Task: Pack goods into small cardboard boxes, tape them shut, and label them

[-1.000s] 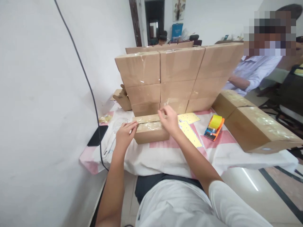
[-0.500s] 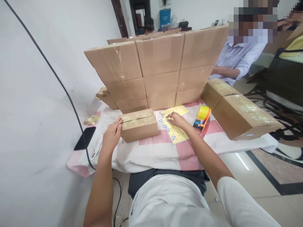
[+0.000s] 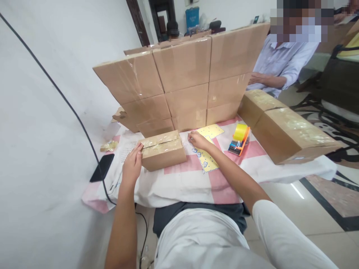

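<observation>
A small closed cardboard box lies on the cloth, with shiny tape along its top seam. My left hand rests against its left end, fingers stretched out over the top edge. Just beyond the box's right end, my right hand hovers over the tablecloth with bent fingers drawn together; whether something small is between them is hidden. Beneath that hand and wrist is a yellow printed patch of the cloth. Farther right stands an orange tape dispenser with a yellow roll.
Stacked cardboard boxes form a wall behind the work area. Taped boxes line the right side. At left are a black phone and a hanging cable. Another person sits beyond the boxes at right.
My right hand has moved left from the yellow patch toward the box's right end, and its fingers have drawn together. My left hand stays on the box. The view has shifted slightly.
</observation>
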{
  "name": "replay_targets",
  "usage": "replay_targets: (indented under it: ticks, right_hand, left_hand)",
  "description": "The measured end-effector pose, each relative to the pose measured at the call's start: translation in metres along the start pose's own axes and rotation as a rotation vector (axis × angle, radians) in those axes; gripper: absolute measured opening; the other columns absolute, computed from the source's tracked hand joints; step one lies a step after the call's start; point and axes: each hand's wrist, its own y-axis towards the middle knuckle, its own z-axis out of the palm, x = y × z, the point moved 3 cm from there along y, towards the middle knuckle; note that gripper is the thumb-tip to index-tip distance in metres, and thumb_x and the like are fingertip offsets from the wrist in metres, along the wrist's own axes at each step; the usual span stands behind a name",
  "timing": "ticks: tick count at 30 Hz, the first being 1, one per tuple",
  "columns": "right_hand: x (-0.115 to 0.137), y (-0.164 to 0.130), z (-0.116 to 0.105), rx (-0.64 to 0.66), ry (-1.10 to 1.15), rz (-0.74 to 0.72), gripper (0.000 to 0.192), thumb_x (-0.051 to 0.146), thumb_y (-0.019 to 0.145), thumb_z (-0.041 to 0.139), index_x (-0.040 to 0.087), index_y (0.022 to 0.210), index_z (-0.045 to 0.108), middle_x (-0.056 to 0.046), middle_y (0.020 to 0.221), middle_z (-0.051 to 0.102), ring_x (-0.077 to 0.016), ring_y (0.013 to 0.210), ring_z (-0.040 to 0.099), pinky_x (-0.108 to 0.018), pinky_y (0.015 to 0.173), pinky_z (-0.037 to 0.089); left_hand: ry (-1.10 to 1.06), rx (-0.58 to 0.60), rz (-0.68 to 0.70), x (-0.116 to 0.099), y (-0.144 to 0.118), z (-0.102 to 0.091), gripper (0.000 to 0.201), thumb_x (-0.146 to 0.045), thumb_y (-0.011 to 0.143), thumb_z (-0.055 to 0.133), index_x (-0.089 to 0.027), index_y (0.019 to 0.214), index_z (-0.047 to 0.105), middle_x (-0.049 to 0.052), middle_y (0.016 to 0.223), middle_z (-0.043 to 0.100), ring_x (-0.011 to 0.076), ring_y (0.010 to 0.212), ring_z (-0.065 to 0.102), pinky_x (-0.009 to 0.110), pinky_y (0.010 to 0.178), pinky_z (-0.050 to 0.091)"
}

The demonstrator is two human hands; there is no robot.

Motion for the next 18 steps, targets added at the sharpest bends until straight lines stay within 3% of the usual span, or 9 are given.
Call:
replay_targets:
  ticks: [4, 8, 14, 18]
  right_hand:
    - [0.003, -0.006, -0.004, -0.116, 0.379, 0.093, 0.021, 0.027, 0.085, 0.058, 0.017, 0.103, 0.064, -0.002, 0.086, 0.062, -0.0152, 0.078, 0.057, -0.029, 0.074, 0.044]
    - [0.010, -0.016, 0.007, -0.112, 0.719, 0.203, 0.035, 0.041, 0.069, 0.075, 0.019, 0.095, 0.066, 0.000, 0.078, 0.063, -0.0123, 0.069, 0.059, -0.024, 0.060, 0.040]
    - [0.014, -0.034, 0.034, -0.036, 1.041, 0.400, 0.037, 0.033, 0.057, 0.086, 0.019, 0.080, 0.061, -0.002, 0.078, 0.069, -0.0104, 0.063, 0.060, -0.021, 0.053, 0.039]
    - [0.015, -0.042, 0.046, 0.000, 1.140, 0.496, 0.032, 0.024, 0.060, 0.086, 0.018, 0.077, 0.060, 0.003, 0.065, 0.058, -0.0069, 0.053, 0.047, -0.019, 0.045, 0.028]
  left_hand:
    - [-0.020, -0.013, -0.002, 0.000, -0.001, 0.001, 0.051, -0.044, 0.107, 0.034, -0.021, 0.139, 0.067, 0.009, 0.154, 0.059, 0.0244, 0.146, 0.053, 0.046, 0.127, 0.037]
    - [-0.046, -0.024, -0.015, 0.004, 0.002, 0.001, 0.050, -0.045, 0.106, 0.036, -0.022, 0.138, 0.068, 0.008, 0.152, 0.061, 0.0243, 0.145, 0.054, 0.046, 0.127, 0.037]
    - [-0.109, -0.025, -0.019, 0.013, 0.006, 0.000, 0.052, -0.048, 0.105, 0.037, -0.021, 0.134, 0.070, 0.009, 0.150, 0.062, 0.0244, 0.146, 0.053, 0.046, 0.128, 0.035]
    - [-0.120, -0.049, -0.012, 0.009, 0.004, -0.001, 0.052, -0.047, 0.106, 0.036, -0.018, 0.133, 0.070, 0.011, 0.150, 0.062, 0.0244, 0.146, 0.053, 0.044, 0.128, 0.036]
